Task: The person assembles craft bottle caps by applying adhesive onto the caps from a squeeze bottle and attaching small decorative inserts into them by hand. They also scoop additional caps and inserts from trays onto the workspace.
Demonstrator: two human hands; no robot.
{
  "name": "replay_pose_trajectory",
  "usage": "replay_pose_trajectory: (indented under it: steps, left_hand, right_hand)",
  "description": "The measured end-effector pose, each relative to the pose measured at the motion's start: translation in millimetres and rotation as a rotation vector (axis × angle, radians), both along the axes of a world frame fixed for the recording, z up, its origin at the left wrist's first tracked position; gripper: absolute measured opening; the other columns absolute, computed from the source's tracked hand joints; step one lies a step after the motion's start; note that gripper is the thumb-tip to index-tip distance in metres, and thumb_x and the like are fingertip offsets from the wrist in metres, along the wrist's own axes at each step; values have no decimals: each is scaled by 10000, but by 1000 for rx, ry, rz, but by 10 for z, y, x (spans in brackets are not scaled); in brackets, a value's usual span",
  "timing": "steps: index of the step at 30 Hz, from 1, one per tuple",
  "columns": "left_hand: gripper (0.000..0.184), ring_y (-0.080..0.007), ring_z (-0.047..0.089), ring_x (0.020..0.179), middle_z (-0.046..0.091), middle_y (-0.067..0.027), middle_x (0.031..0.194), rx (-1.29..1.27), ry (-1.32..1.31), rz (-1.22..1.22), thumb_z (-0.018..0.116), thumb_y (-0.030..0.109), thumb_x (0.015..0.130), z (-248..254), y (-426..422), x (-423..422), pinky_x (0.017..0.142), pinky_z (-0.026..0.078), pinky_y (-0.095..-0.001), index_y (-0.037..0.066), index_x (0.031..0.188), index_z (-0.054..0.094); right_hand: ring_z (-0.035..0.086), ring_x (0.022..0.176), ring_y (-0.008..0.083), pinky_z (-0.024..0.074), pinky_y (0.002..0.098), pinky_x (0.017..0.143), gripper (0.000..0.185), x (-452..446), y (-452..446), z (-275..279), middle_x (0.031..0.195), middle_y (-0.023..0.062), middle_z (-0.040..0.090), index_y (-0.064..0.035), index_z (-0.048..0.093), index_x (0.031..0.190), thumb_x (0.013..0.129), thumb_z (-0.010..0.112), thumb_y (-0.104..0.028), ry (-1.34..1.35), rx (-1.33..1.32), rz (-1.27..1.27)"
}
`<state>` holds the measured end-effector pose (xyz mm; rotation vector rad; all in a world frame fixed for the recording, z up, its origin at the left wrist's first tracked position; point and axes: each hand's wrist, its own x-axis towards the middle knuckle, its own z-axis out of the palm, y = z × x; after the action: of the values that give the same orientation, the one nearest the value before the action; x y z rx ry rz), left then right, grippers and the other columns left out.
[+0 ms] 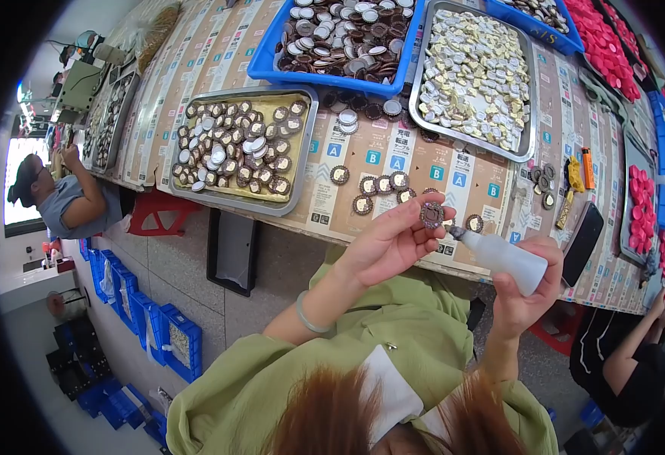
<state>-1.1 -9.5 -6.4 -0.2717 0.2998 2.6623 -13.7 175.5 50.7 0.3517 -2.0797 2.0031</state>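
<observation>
My left hand (393,241) pinches a brown round disc with a scalloped rim (431,215) between thumb and fingers, raised above the table edge. In my right hand (531,287) is a white squeeze bottle (508,261), tilted so its dark nozzle points at the disc. The nozzle tip is close to the disc; whether they touch I cannot tell. Just beyond my left hand, several similar discs with pale centres (383,184) lie on the printed table covering. A metal tray (300,182) holds many more discs, some showing white faces.
A blue bin (260,64) of brown and white discs stands at the back, beside a metal tray (531,114) of small gold and white pieces. A phone (582,243) and an orange lighter (588,168) lie to the right, near pink pieces (640,205). Other people sit at both sides.
</observation>
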Motion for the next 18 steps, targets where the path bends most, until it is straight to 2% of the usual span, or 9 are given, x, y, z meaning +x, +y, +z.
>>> replay_pose_trajectory:
  steps: [1, 18]
  left_hand:
    - [350, -137, 541, 869, 507, -96, 1119, 0, 0, -1, 416, 238, 906, 2, 7, 2, 774, 448, -262, 53, 1203, 397]
    - [340, -130, 538, 872, 519, -93, 1106, -69, -4, 16, 420, 230, 904, 30, 28, 16, 788, 443, -256, 35, 1183, 417]
  right_hand:
    - [444, 738, 142, 368, 246, 669, 442, 6, 7, -8, 827, 59, 472, -25, 485, 885, 595, 778, -186, 12, 64, 12]
    - [437, 701, 139, 355, 248, 638, 403, -1, -17, -17, 765, 42, 483, -32, 492, 852, 589, 779, -138, -7, 121, 38]
